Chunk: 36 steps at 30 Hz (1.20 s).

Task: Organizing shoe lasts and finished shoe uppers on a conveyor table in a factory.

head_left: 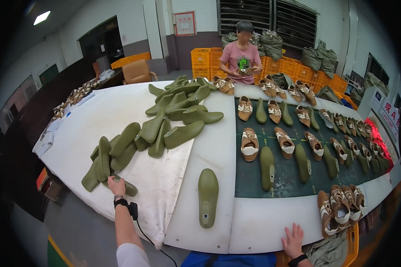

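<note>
My left hand point(116, 184) is closed round the near end of an olive-green shoe last point(130, 188), at the near edge of a heap of such lasts on the white cloth. Just beyond my fingers, more lasts point(103, 158) lean against each other. My right hand point(292, 240) lies with its fingers spread on the white tabletop point(258, 220), holding nothing. Between my hands a single last point(208, 196) rests sole up, with a metal-ringed hole near its close end. Several brown and white shoes point(340, 205) stand side by side to the right of my right hand.
A dark green belt point(254, 178) carries rows of brown shoe uppers point(250, 144) and green lasts point(267, 167). Across the table a person point(241, 55) in a pink shirt holds a shoe part. Orange crates point(201, 58) and grey-green sacks point(272, 44) are stacked behind. A cable hangs from my left wrist.
</note>
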### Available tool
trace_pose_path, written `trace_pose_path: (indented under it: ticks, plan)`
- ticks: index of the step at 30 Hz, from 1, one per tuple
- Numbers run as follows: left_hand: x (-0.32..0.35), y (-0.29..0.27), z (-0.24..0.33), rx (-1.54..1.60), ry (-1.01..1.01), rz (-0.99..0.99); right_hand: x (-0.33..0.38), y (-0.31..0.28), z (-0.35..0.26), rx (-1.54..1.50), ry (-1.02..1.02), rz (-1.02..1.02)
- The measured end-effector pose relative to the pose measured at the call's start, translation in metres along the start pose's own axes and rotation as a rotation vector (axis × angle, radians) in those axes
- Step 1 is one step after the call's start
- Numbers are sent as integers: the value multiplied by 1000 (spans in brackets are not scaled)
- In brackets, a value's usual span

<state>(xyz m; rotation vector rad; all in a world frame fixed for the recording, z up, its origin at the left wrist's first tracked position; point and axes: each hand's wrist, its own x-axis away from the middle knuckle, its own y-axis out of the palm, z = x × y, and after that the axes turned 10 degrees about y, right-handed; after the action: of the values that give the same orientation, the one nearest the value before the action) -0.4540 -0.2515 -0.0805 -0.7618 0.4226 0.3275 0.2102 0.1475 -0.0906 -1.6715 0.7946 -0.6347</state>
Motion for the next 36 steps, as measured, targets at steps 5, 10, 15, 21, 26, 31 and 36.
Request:
trace_pose_path:
  ticks: [5, 10, 15, 21, 26, 31, 36]
  plan:
    - [65, -17, 15, 296, 134, -130, -8, 13, -5, 22, -22, 58]
    - [153, -48, 132, 507, 254, -650, -9, 2, -12, 30, -3, 53]
    - [181, -18, 178, 572, 484, -815, -11, 7, -14, 20, -26, 70]
    - [184, -51, 268, -376, 1516, -602, -7, 8, -8, 15, -16, 88]
    - [192, -84, 309, -761, 1811, -527, -8, 7, -8, 23, -2, 84]
    - [192, -103, 322, -808, 1946, -508, -8, 8, -9, 16, -21, 95]
    - [186, -100, 318, -656, 1852, -525, -9, 8, -11, 24, -14, 98]
